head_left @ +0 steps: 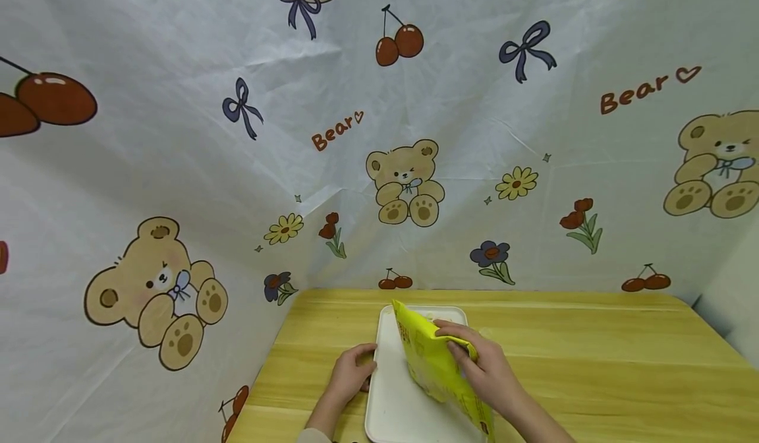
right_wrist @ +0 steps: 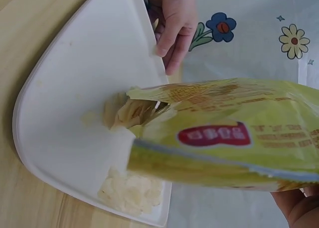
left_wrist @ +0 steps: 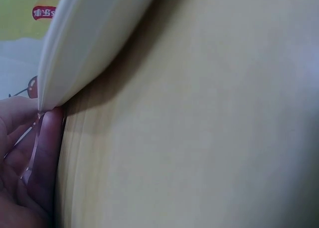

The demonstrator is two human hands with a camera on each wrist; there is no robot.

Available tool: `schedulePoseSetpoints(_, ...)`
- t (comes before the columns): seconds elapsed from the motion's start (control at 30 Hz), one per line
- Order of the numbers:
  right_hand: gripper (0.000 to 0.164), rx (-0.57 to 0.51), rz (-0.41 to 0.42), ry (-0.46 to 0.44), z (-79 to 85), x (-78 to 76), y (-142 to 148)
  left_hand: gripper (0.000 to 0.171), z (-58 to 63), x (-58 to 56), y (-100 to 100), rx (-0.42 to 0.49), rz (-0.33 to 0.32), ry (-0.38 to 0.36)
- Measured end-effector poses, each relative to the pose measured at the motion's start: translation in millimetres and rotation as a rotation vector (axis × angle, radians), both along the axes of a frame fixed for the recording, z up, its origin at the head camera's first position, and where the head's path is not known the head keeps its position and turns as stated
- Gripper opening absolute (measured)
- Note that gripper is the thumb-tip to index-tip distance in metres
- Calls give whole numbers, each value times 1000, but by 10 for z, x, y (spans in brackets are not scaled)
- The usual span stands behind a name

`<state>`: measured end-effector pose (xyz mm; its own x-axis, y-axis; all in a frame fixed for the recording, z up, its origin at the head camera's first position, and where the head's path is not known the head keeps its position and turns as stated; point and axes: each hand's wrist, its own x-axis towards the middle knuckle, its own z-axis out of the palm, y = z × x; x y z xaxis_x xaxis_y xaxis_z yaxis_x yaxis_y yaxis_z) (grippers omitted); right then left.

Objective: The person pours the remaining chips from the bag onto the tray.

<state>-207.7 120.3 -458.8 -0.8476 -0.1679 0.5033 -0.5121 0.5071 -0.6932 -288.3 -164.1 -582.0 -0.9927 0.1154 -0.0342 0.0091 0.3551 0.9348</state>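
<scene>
My right hand (head_left: 487, 370) grips a yellow potato chip bag (head_left: 422, 349) by its upper side and holds it tilted over a white tray (head_left: 388, 397). In the right wrist view, the bag's torn mouth faces the tray, and chips (right_wrist: 130, 112) show at the opening. A small heap of pale chips (right_wrist: 132, 190) lies near one corner of the tray. At the tray's left edge, my left hand (head_left: 350, 372) pinches the rim between thumb and fingers. The left wrist view shows fingertips (left_wrist: 51, 126) right at that rim.
The tray lies on a wood-grain table (head_left: 581, 357). Behind and to the left hangs a white cloth (head_left: 450, 113) printed with bears, cherries, bows and flowers. More table surface extends to the right of the right hand.
</scene>
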Motion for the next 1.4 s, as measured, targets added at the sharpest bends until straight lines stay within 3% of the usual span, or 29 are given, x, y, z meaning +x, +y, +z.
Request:
schedulePoseSetpoints(0.17, 27, -11, -65, 82, 51, 12, 36, 40, -3, 5, -6, -5, 1, -5)
schedulePoseSetpoints(0.4, 24, -29, -91, 184, 129, 2, 68, 39, 2, 6, -9, -19, 4, -9)
schedulePoseSetpoints(0.63, 21, 16, -163, 215, 160, -7, 95, 39, 1, 6, -11, -25, 5, -16)
schedulePoseSetpoints(0.87, 19, -15, -169, 244, 174, -20, 132, 39, 6, 16, -4, -33, 3, -12)
schedulePoseSetpoints(1.13, 16, 6, -239, 271, 213, -14, 153, 39, 7, 15, -2, -24, 10, -19)
schedulePoseSetpoints(1.4, 18, -30, -199, 347, 284, -18, 182, 39, 19, 22, 7, -20, 9, -5)
